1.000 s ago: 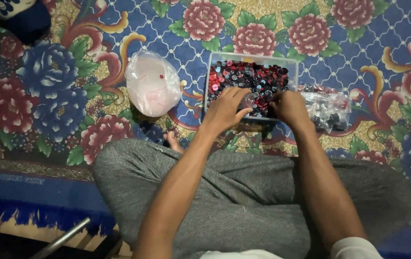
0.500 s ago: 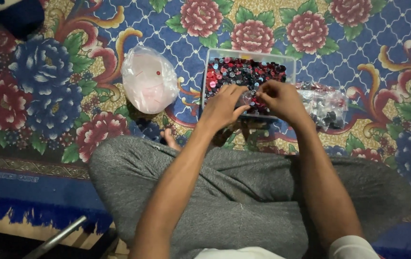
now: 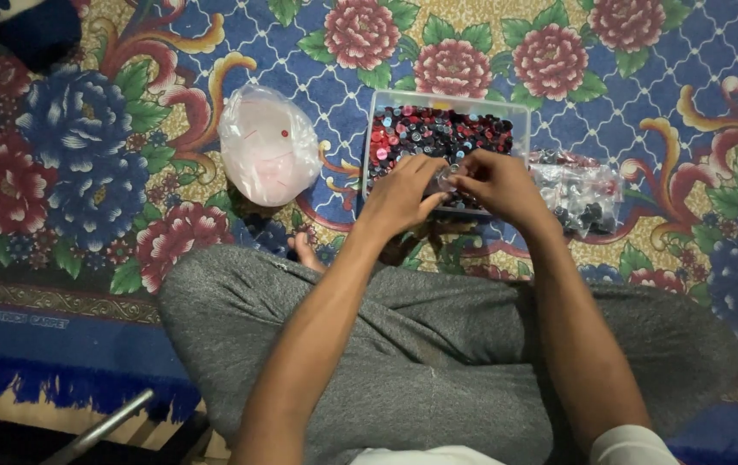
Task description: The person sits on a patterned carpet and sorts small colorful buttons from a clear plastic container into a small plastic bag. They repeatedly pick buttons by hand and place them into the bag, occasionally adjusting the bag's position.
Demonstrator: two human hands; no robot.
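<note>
Head view looked down on one person sitting cross-legged in grey trousers on a patterned floral carpet, two bare forearms reaching forward. At the far left, near the bottom edge, one metal rod lay off the carpet's blue fringe, and one dark blue bundle sat in the top corner. Further right lay one clear plastic bag, rounded and pinkish-white, with a couple of tiny red specks visible inside; it rested on the carpet just left of the box and apart from both hands. Next came one clear rectangular plastic box, filled with many small red, black and bluish round pieces, too many and too small to count. The left hand hovered over the box's near edge, fingers curled and pressed together around one small clear piece. The right hand met it from the other side, its fingertips also pinching that same small piece, so both hands touched it at once, just above the near rim of the box. Just right of the box lay a second clear bag, crumpled and holding dark small pieces, near the right wrist but not touched
</note>
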